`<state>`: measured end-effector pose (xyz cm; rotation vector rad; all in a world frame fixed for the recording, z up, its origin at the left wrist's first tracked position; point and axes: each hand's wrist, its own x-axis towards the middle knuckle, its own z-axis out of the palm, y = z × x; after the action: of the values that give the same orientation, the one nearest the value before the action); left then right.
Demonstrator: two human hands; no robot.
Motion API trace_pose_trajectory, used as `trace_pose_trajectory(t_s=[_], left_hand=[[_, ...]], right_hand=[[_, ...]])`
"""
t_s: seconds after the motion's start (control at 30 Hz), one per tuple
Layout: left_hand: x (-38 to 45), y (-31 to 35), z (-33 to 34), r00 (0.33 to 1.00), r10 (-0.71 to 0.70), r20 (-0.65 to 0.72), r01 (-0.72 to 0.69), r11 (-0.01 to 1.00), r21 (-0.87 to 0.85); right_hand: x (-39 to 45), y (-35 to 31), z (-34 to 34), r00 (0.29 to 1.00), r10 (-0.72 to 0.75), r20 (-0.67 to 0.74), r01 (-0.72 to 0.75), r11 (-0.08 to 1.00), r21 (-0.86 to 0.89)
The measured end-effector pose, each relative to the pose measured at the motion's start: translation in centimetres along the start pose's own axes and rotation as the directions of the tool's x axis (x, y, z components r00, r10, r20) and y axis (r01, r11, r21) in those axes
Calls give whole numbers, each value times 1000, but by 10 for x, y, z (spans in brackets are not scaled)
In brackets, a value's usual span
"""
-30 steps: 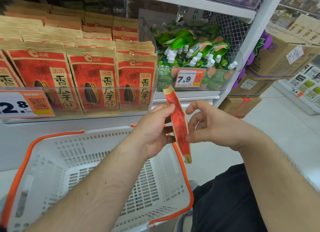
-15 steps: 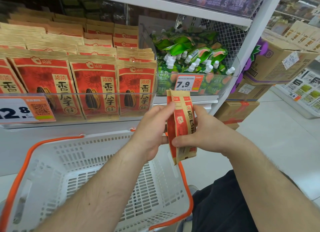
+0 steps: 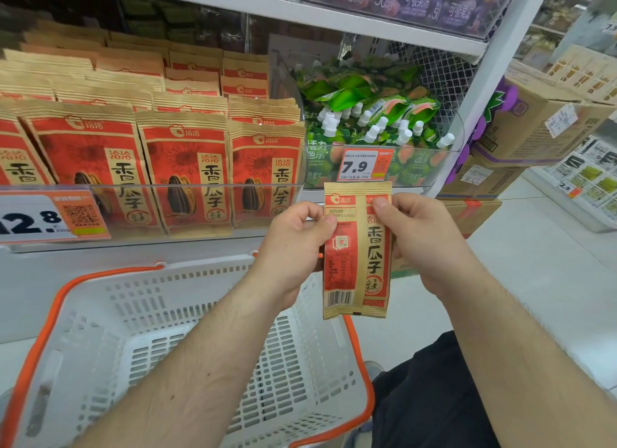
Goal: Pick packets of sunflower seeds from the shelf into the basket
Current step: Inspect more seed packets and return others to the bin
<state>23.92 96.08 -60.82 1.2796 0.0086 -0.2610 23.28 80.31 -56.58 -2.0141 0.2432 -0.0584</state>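
Red-and-kraft seed packet, barcode side showing, held upright

Viewpoint: head-worn, wide-angle.
Facing: forward and down, toward the shelf.
Nearness: close; forearms fill the lower frame.
Shared views: single view only.

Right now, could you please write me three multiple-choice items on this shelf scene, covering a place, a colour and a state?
1. Where is the red-and-tan paper seed packet?
A. in the basket
B. held upright above the basket's right rim
C. on the floor

2. What colour is the rim of the white plastic basket?
A. orange
B. blue
C. green

3. How is the packet held?
A. left hand only
B. right hand only
C. both hands

Answers: 1 B, it hangs over the rim; 2 A, orange trim shows; 3 C, both hands pinch its edges.
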Motion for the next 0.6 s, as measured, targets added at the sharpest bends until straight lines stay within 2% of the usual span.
trace_pose_trajectory(t_s=[0.2, 0.43, 0.6], left_hand=[[-1, 1, -1, 1000, 0, -13, 0, 1000, 7], [-1, 0, -1, 999, -36, -27, 34, 998, -47], [1, -2, -1, 996, -83, -36, 81, 995, -66]], right_hand=[[1, 0, -2, 1000, -14, 7, 14, 1000, -15], [-3, 0, -7, 977, 70, 204, -38, 987, -159], [-5, -2, -7, 978, 53, 201, -23, 988, -150]])
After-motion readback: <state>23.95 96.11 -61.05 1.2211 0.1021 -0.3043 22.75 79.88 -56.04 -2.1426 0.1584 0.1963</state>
